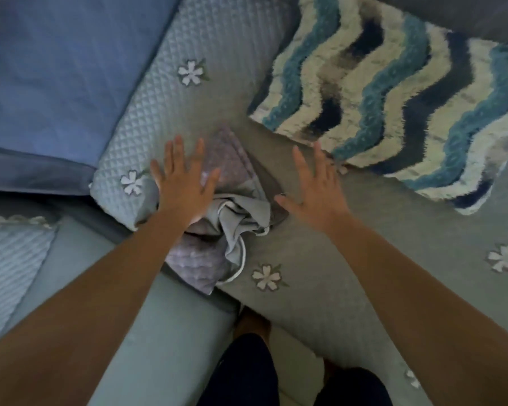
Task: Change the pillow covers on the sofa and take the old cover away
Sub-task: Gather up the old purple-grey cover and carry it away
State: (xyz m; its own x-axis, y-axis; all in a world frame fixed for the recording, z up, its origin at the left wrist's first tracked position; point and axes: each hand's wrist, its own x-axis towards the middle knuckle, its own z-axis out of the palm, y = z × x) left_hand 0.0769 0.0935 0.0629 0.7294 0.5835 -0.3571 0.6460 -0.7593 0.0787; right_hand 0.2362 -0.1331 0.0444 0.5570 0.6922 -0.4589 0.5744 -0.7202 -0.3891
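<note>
A crumpled grey-lilac quilted pillow cover (pixel 232 218) lies on the sofa seat, partly under my left hand. My left hand (pixel 185 183) is spread flat with fingers apart, resting over the cover's upper left part. My right hand (pixel 314 189) hovers open just right of the cover, palm down, holding nothing. A shaggy pillow (pixel 393 92) with blue, navy and white wavy stripes lies at the upper right on the seat. A pale quilted cushion (pixel 188 83) with white flowers stands tilted behind my left hand.
The sofa seat (pixel 320 273) wears a grey-green quilted throw with white flower patches. A blue back cushion (pixel 56 68) fills the upper left. A ribbed pale cushion (pixel 9 259) sits at the left edge. My legs in dark trousers (pixel 247 376) stand against the sofa front.
</note>
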